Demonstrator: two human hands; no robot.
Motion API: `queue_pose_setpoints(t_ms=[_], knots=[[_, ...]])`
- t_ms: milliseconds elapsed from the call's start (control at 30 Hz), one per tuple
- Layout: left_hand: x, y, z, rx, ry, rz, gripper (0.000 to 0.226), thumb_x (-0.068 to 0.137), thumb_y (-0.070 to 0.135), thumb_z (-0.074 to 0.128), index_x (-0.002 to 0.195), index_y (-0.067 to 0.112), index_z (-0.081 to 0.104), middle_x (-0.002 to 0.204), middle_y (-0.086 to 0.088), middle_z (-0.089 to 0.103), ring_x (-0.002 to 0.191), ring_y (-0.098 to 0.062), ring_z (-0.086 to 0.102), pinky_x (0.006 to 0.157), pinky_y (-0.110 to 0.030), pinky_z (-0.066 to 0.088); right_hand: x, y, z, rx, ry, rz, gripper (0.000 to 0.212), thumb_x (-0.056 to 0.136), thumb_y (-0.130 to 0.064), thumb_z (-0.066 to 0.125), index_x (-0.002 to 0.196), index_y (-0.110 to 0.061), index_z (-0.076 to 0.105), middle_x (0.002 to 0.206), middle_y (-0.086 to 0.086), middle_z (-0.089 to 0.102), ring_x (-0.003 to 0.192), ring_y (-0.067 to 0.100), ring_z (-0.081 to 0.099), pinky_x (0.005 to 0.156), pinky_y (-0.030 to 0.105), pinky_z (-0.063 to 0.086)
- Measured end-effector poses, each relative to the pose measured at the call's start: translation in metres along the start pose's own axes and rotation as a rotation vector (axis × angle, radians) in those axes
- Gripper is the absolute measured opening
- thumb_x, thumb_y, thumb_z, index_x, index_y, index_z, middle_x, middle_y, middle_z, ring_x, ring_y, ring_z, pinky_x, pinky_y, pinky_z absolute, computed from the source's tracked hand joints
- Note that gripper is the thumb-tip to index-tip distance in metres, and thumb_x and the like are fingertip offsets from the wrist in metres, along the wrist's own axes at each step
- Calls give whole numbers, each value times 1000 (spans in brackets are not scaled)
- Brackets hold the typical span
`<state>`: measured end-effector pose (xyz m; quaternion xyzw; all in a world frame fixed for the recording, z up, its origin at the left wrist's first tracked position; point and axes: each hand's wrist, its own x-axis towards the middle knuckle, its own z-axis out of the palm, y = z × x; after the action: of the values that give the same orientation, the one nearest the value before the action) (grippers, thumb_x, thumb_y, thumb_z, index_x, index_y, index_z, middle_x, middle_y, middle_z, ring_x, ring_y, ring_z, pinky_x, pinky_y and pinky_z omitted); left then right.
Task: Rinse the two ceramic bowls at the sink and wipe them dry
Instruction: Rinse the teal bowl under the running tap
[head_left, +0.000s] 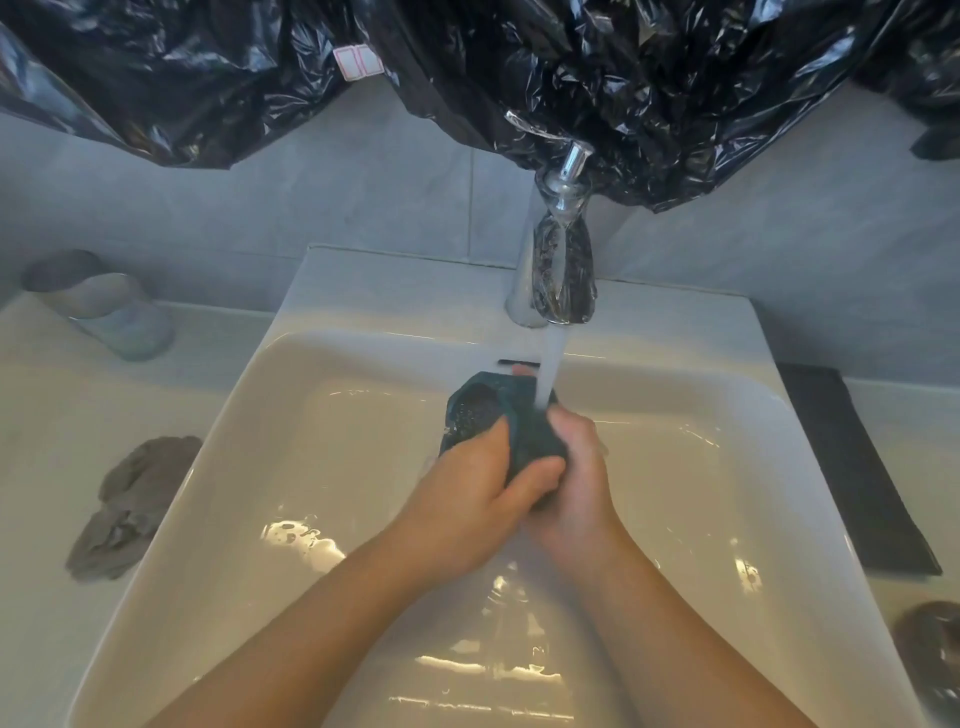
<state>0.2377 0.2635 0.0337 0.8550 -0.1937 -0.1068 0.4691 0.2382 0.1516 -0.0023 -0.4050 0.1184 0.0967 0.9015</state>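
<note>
Bowl (470, 415): dark teal, speckled inside, held tilted over the sink, just below the tap.
Water (550, 374): runs from the tap (563, 270) onto the bowl, right by the right hand.
Left hand (467, 499): grip curled round the bowl's near side, with the thumb lying across toward the other hand.
Right hand (576, 478): grip wrapped round the bowl from the right, touching the left hand.
Sink (260, 467): white, wet and shiny at the bottom.
Cloth (130, 509): grey and crumpled, on the counter (41, 467) just left of the sink.
Mat (857, 467): black, flat, right of the sink.
Plastic sheet (519, 67): black, hanging above the tap.
Round thing (930, 649): dark, at the right edge, too blurred to name.
</note>
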Motion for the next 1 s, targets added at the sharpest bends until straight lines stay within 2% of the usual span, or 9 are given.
queue_pose_setpoints(t_ms=[167, 333, 433, 567, 633, 767, 867, 933, 1000], knots=[[5, 8, 14, -576, 184, -100, 30, 87, 31, 49, 116, 26, 57, 105, 3, 69, 101, -12, 66, 89, -37, 53, 0, 1, 2, -85, 23, -163, 41, 95, -39, 45, 127, -20, 63, 109, 8, 70, 105, 28, 65, 92, 47, 51], [2, -11, 13, -287, 5, 63, 33, 89, 40, 46, 117, 24, 54, 98, 7, 65, 93, -15, 63, 83, -46, 52, 0, -18, -1, -37, 82, 92, 48, 93, -52, 46, 80, -19, 78, 79, 5, 72, 75, 22, 69, 74, 36, 51], [4, -1, 16, -352, 162, -30, 31, 91, 43, 39, 101, 22, 60, 85, -6, 66, 80, -24, 64, 74, -53, 52, 1, -10, 3, -149, 121, 15, 38, 92, -46, 47, 97, -19, 73, 87, 4, 71, 85, 24, 67, 75, 35, 50], [16, 19, 19, -599, 349, -250, 30, 99, 32, 37, 93, 29, 67, 87, 0, 72, 84, -14, 70, 80, -44, 57, 2, -4, 8, -358, 135, -234, 39, 89, -27, 52, 127, -20, 58, 102, 0, 70, 91, 16, 70, 67, 24, 54], [15, 17, 19, -536, 366, -186, 27, 94, 36, 39, 92, 27, 65, 82, 0, 70, 81, -16, 68, 77, -46, 57, -1, -12, 13, -258, 176, -151, 33, 93, -31, 52, 121, -18, 63, 100, 3, 71, 92, 20, 69, 64, 25, 54], [10, 7, 21, -372, 244, -27, 28, 88, 43, 36, 90, 34, 63, 81, 1, 68, 79, -16, 67, 71, -44, 56, -3, -30, 18, -141, 166, 195, 37, 88, -49, 52, 87, -18, 72, 79, 3, 70, 77, 23, 66, 62, 31, 49], [18, 15, 16, -480, 258, -206, 39, 90, 44, 38, 87, 17, 67, 81, -9, 70, 80, -23, 68, 74, -50, 57, 2, -18, 16, -147, 222, -3, 24, 86, -41, 55, 82, -21, 67, 70, -2, 66, 73, 20, 62, 59, 30, 47], [26, 21, 14, -559, 247, -374, 37, 97, 34, 40, 78, 18, 68, 78, -9, 71, 74, -18, 70, 73, -45, 59, 5, -7, 11, -288, 269, -213, 16, 87, -28, 56, 99, -23, 64, 82, -2, 69, 81, 19, 66, 62, 28, 52], [28, 21, 15, -532, 286, -352, 38, 97, 33, 40, 75, 19, 67, 74, -6, 71, 70, -17, 69, 70, -44, 59, 5, -2, 8, -325, 236, -262, 24, 89, -24, 52, 111, -23, 62, 94, 1, 70, 88, 18, 68, 66, 27, 54]])
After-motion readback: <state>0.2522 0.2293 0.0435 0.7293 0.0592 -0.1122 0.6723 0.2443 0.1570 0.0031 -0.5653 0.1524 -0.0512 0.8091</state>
